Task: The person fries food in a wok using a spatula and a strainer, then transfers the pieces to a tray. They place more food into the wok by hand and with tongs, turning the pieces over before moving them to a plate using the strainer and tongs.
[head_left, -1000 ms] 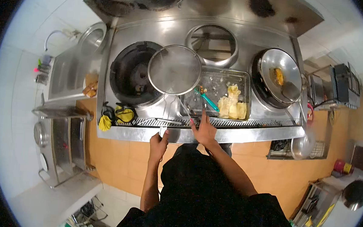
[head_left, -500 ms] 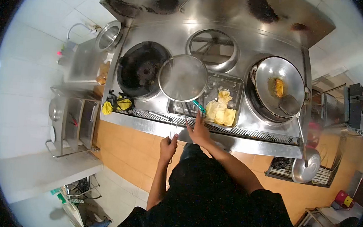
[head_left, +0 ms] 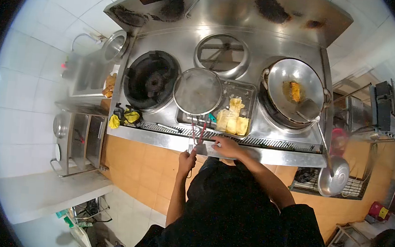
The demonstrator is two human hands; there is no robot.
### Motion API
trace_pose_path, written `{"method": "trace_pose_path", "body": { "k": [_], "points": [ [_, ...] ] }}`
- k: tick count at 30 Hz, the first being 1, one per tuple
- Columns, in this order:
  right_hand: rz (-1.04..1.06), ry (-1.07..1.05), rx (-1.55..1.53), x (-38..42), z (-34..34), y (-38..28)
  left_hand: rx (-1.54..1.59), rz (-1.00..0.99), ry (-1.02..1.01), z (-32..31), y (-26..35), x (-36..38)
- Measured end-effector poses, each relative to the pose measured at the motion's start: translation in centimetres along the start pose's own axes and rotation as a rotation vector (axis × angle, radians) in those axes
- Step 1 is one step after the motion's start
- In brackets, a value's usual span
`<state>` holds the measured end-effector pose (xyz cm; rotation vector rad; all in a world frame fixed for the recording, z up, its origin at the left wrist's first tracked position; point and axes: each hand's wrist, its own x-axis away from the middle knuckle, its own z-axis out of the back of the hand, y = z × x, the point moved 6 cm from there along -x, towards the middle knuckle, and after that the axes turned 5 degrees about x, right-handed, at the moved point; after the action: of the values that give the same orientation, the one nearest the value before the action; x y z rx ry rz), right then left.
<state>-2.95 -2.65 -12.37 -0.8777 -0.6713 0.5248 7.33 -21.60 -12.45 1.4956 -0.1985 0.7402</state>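
My left hand (head_left: 186,162) is closed around the long handle of a round mesh strainer (head_left: 197,92), which is held over the left end of a metal tray (head_left: 254,97). My right hand (head_left: 227,147) is above the stove's front edge, thumb and fingers apart, with nothing visible between them. Just left of its fingertips is a thin reddish handle (head_left: 202,133), close to the strainer's handle. Pale yellow slabs of food (head_left: 233,118) lie in the tray, and a small green handle (head_left: 213,117) shows beside them.
A wok (head_left: 299,69) with a golden fried piece (head_left: 295,91) in oil and a ladle (head_left: 309,110) sits at right. The black burner (head_left: 152,80) is at left, with a yellow-and-black cloth (head_left: 131,116) near it. An open ring (head_left: 222,56) is behind.
My right hand has drawn back from the green handle to the stove's front edge. The strainer stays in my left hand; the whole view has shifted slightly.
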Motion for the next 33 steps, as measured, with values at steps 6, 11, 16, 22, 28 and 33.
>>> {"method": "trace_pose_path", "body": {
  "k": [6,11,16,22,28,33],
  "points": [
    [-0.048,0.038,-0.096,2.6,3.2,2.1,-0.049,-0.001,-0.06,-0.1,-0.7,-1.4],
    [-0.171,0.15,-0.326,7.9,7.4,2.5,-0.317,-0.114,-0.068,-0.2,-1.0,-1.7],
    [-0.305,0.353,-0.535,12.1,9.4,5.3,-0.309,-0.103,-0.107,-0.6,-2.5,-2.2],
    [-0.198,0.68,-0.422,15.9,12.5,8.2,-0.445,-0.021,-0.104,0.1,-3.1,-2.5],
    [-0.971,1.178,0.815,32.1,23.7,12.9,-0.512,-0.033,-0.105,0.5,-2.2,-1.5],
    [-1.322,0.727,0.647,40.1,22.8,27.6,-0.605,-0.153,-0.054,0.8,-3.5,-2.0]
  ]
}}
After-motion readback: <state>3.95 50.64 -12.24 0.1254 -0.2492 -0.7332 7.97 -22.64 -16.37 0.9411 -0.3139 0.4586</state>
